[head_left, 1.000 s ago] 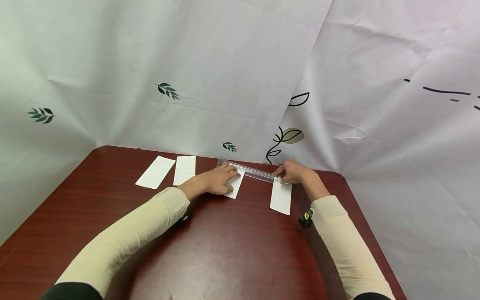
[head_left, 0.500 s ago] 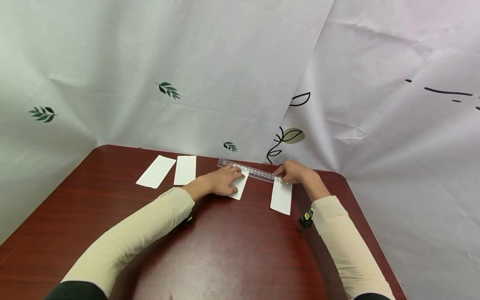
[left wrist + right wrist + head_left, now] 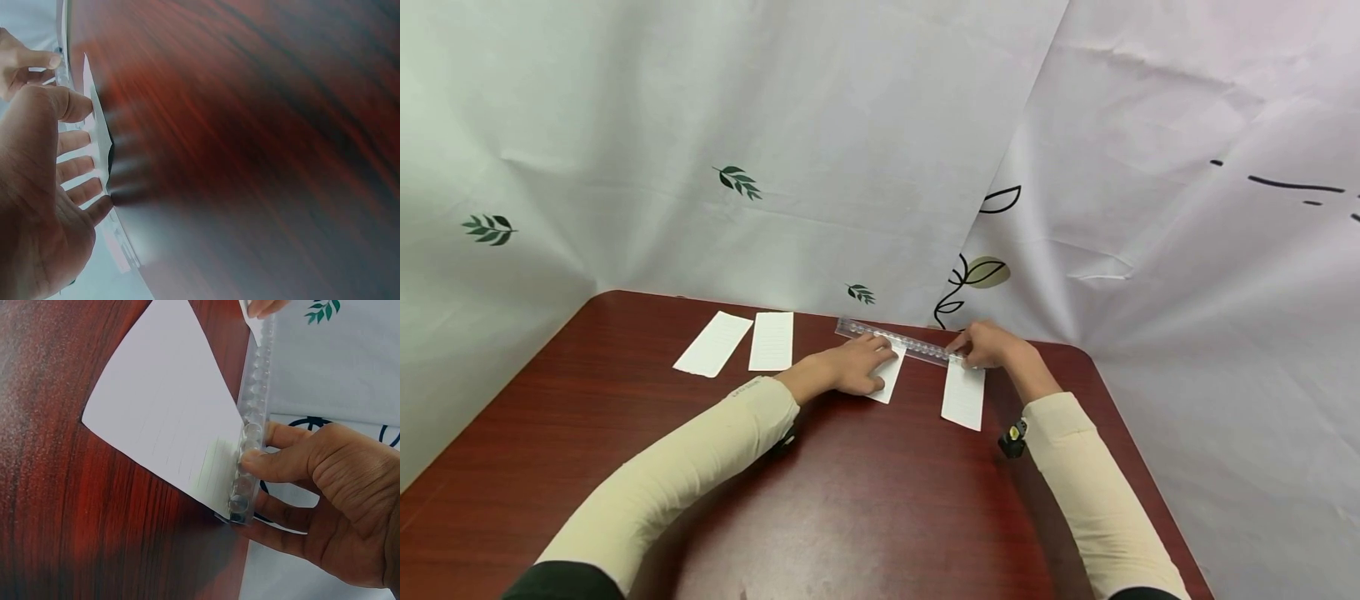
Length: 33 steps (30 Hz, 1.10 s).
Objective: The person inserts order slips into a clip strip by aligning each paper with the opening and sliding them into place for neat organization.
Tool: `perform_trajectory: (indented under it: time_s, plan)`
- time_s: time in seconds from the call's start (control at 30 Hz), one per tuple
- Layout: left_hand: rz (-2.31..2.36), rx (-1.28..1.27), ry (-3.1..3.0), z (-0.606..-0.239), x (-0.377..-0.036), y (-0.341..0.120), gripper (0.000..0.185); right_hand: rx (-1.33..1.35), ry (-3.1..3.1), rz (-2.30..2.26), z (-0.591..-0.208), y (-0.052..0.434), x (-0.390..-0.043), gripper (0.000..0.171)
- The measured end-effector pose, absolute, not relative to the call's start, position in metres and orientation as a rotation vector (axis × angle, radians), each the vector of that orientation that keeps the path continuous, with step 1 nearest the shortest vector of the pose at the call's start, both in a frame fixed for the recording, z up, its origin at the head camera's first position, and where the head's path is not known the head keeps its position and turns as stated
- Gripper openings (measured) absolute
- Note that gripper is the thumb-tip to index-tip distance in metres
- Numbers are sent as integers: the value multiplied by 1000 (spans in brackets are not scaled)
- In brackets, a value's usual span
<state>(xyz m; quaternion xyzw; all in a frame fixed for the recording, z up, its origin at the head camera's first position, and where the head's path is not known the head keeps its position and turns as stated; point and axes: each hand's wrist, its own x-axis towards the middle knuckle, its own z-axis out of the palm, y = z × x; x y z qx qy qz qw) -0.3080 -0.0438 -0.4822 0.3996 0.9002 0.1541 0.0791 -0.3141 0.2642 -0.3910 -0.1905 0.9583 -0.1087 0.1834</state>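
Note:
With spread fingers, my left hand [image 3: 857,365] rests on a small white paper slip [image 3: 891,375] near the table's back edge. In the left wrist view its fingertips [image 3: 76,169] lie against the slip, which bows up slightly from the wood. My right hand [image 3: 988,343] pinches the right end of a long clear plastic strip [image 3: 256,381] with a row of round bumps, thumb on top and fingers behind. A second, faintly lined slip [image 3: 962,396] extends toward me from that end, its edge right at the strip. Part of the left slip is hidden under my left hand.
Two more white slips, a tilted one [image 3: 712,344] and a straighter one [image 3: 771,342], lie at the back left of the dark red table [image 3: 850,508]. A white curtain [image 3: 775,125] with leaf prints hangs right behind the table's back edge.
My left hand has slid to the right along the strip, carrying its slip closer to the slip at my right hand. The right hand and the strip have stayed in place.

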Motion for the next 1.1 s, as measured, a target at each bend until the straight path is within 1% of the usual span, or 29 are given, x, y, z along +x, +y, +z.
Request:
perform_trajectory:
  time_s: [0.37, 1.1]
  plan:
    - [273, 1196, 2748, -500, -318, -33, 69, -520, 2701, -304, -392, 264, -314, 54]
    - [215, 1278, 2744, -500, -316, -10, 67, -520, 2701, -301, -391, 264, -313, 53]
